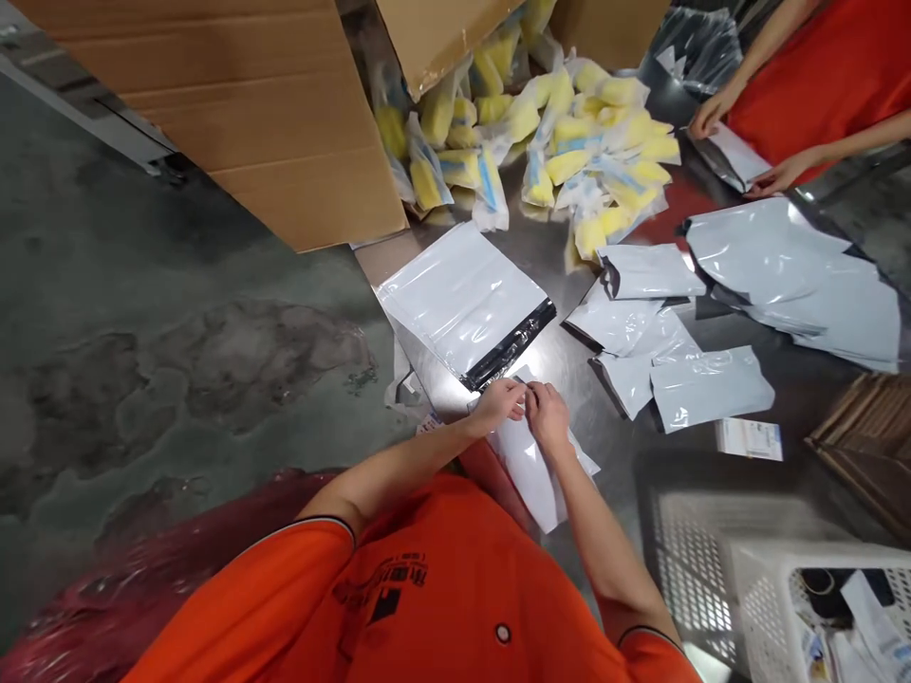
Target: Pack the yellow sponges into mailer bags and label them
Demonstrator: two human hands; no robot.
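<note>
Head-worn view looking down onto a steel table (612,465). The left hand (502,403) and right hand (548,417) meet in front of the person's orange shirt (427,598), both closed in a tight pinch at the upper edge of a white poly mailer (530,470). The exact finger contact is partly hidden by the hands. The mailer hangs from this pinch toward the torso, lying across the near table edge. Just beyond the hands lies a larger flat mailer (462,304), its black adhesive strip (509,346) almost touching the left hand. To the right, a loose group of smaller folded mailers (641,332) overlap one another, with a broad pile of mailers (790,275) farther right. A small printed card (749,439) lies near the table's right side. At the far side, yellow sponges in clear wrappers (548,133) form a heap beneath cardboard box flaps (263,104). At upper right, a co-worker's hand (715,114) and other hand (779,175) rest on a white mailer (736,156), beside a red shirt (804,85). A white plastic basket (783,588) holding papers stands at lower right, below a brown slatted crate (864,446). Stained concrete floor (177,379) spreads to the left.
</note>
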